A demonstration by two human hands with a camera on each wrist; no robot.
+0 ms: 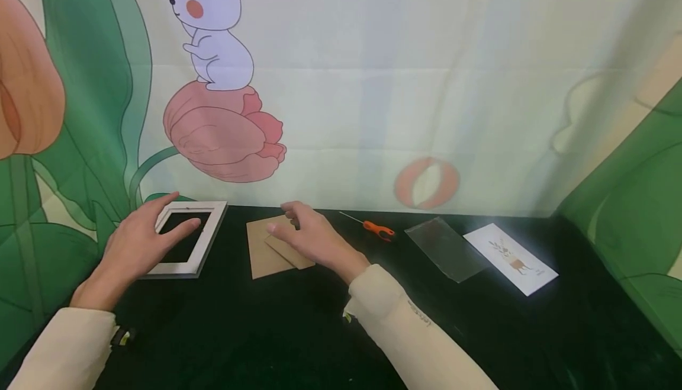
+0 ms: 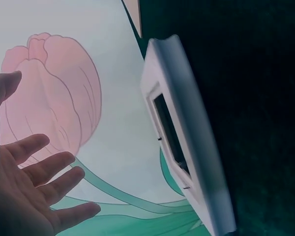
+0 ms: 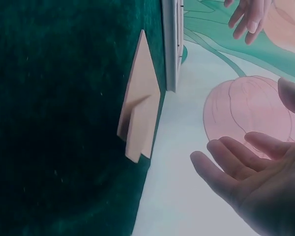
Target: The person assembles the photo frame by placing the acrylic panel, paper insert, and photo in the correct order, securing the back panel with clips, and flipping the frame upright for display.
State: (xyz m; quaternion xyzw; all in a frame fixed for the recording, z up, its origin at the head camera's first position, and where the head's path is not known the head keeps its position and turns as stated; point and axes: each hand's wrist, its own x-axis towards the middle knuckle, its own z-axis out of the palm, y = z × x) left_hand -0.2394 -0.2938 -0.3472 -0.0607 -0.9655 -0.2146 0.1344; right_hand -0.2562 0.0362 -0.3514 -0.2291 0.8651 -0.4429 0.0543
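A white picture frame point(image 1: 214, 222) lies on the dark cloth at the left, its opening showing the cloth beneath. My left hand point(image 1: 135, 237) hovers over it with fingers spread, holding nothing; the left wrist view shows a gap between that hand point(image 2: 37, 182) and the frame point(image 2: 184, 132). Right of the frame lies a brown backing board point(image 1: 262, 260) with a stand flap point(image 1: 288, 252). Above the board hangs my right hand point(image 1: 314, 233), fingers loosely bent and holding nothing. In the right wrist view the hand point(image 3: 255, 172) is apart from the board point(image 3: 140, 98).
An orange-handled screwdriver point(image 1: 379, 230) lies behind and right of the board. Farther right are a clear sheet point(image 1: 447, 251) and a white card point(image 1: 511, 260) with a printed drawing, their edges meeting. A printed curtain point(image 1: 330, 82) rises behind the dark cloth point(image 1: 240, 331).
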